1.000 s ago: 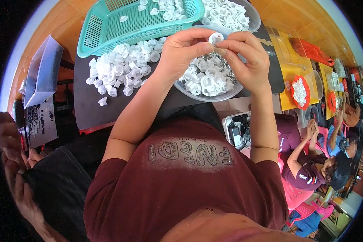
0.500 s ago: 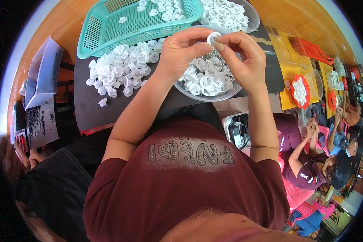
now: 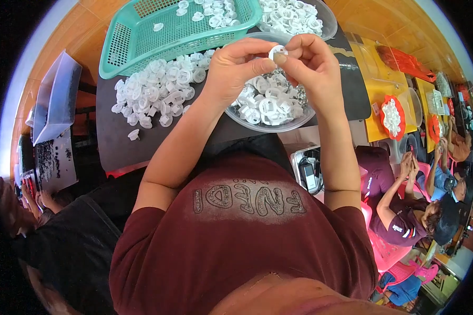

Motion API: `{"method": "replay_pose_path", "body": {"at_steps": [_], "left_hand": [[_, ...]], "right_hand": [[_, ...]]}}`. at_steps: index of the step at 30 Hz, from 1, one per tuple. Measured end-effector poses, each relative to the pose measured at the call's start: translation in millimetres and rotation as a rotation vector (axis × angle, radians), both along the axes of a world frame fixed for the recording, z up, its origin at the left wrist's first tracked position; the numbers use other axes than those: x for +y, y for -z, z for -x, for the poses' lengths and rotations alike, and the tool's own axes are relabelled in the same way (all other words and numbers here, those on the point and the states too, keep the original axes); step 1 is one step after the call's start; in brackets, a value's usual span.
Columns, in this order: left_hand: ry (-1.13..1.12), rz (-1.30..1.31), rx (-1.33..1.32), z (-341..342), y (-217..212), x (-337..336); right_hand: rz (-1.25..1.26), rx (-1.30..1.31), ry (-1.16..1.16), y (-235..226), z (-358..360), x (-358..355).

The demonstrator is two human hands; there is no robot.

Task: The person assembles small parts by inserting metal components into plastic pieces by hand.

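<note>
Head view, looking down: a seated person in a maroon shirt (image 3: 236,247) raises both hands above a dark work board (image 3: 115,142). The left hand (image 3: 236,68) and right hand (image 3: 312,68) meet at a small white plastic ring (image 3: 277,51), pinched between the thumbs and fingertips of both; the fingers (image 3: 260,65) of each hand are drawn narrow and closed around the piece, which sits directly above a clear round bowl (image 3: 270,126).

That bowl holds a fair heap of similar white pieces. To its left, a loose pile of white pieces (image 3: 157,92) lies spread on the board, with one stray piece (image 3: 134,135) apart from it near the board's front edge. Behind the pile stands a teal mesh basket (image 3: 142,37) with only a scatter of pieces at its far end, and beside that a second clear bowl (image 3: 320,16), well filled.

Judging from how things lie, the work looks roughly midway: two bowls already carry many pieces, while a sizeable pile on the board and the few in the basket appear left to handle. Which heap is finished stock cannot be told from this view.

At right, other people (image 3: 420,210) sit at a yellow table (image 3: 378,89) with red dishes holding white pieces.
</note>
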State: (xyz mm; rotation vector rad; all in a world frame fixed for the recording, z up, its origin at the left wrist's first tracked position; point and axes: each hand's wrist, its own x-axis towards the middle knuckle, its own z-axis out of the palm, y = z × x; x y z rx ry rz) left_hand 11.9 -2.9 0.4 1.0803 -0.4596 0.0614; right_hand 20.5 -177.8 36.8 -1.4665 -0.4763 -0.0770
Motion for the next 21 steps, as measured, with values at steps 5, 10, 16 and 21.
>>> {"method": "replay_pose_path", "body": {"at_steps": [5, 10, 16, 21], "left_hand": [[0.030, 0.030, -0.048, -2, 2, 0], [-0.070, 0.085, 0.122, -5, 0, -3], [-0.223, 0.051, 0.134, -10, -5, 5], [-0.253, 0.019, 0.189, -14, -4, 13]], "right_hand": [[-0.232, 0.324, -0.329, 1, -4, -3], [-0.158, 0.160, -0.210, 9, -19, 6], [0.027, 0.237, -0.005, 32, -105, -20], [0.218, 0.262, 0.244, 35, -130, -22]]}}
